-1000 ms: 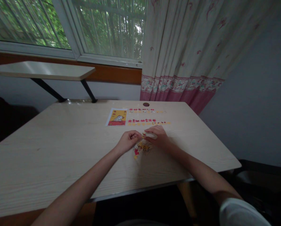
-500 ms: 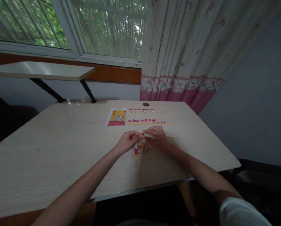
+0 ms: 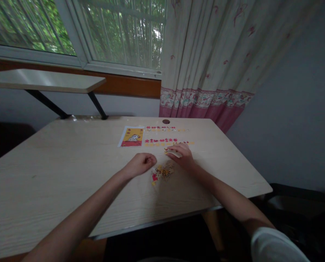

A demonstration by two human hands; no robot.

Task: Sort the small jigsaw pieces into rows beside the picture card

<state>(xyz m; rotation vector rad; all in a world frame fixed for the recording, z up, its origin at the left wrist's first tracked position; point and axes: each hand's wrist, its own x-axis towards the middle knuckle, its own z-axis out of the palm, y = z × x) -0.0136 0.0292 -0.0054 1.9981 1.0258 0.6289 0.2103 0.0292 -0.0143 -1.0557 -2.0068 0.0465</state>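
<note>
My right hand [image 3: 182, 154] pinches a small jigsaw puzzle piece [image 3: 166, 150] between thumb and fingertips, just above the table. My left hand [image 3: 141, 163] is curled closed, left of a loose pile of jigsaw pieces [image 3: 162, 171]; whatever its fingers may hold is hidden. Yellow, white, brown and red pieces make up the pile. Beyond my hands, several pieces lie sorted in rows: a red row [image 3: 161, 140] with a yellow row [image 3: 158, 145] under it, and a similar pair farther back. A printed picture [image 3: 132, 137] of a white cartoon animal on yellow and red lies left of the rows.
The pale wooden table [image 3: 77, 174] has a round cable hole [image 3: 166, 121] near its back edge. A raised shelf [image 3: 48, 79] on black legs stands at the back left. Behind are a window and a patterned curtain [image 3: 200, 72]; a dark chair [image 3: 296, 203] is at the right.
My hands have parted. The left one has drawn back to the left with fingers curled, while the right keeps the puzzle piece and is slightly nearer the rows. The view has shifted slightly.
</note>
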